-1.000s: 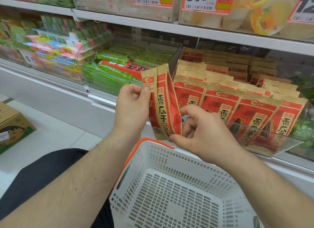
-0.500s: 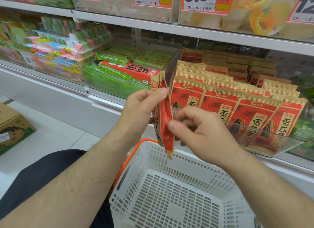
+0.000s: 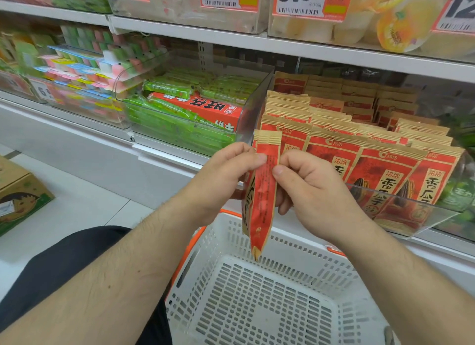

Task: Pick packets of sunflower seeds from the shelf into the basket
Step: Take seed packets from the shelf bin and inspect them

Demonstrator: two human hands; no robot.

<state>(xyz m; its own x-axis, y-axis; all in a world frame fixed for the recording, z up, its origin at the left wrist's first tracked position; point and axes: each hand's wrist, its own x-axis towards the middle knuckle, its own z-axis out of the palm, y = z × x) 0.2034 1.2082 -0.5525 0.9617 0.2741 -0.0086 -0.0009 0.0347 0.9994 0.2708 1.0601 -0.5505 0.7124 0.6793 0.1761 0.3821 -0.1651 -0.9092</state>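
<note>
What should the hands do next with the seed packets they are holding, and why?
Probably lower the packets and let go. The left hand and right hand both pinch them near the top, their bottom ends hang just above the white basket, and nothing shows inside it. A short drop should land them in.

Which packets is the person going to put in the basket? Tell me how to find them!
Find the white basket at the bottom. Right above its far rim, the left hand and the right hand pinch the held seed packets between them. Unlike the packets in the shelf bin, which stand in rows showing their fronts, these hang edge-on in the air.
</note>
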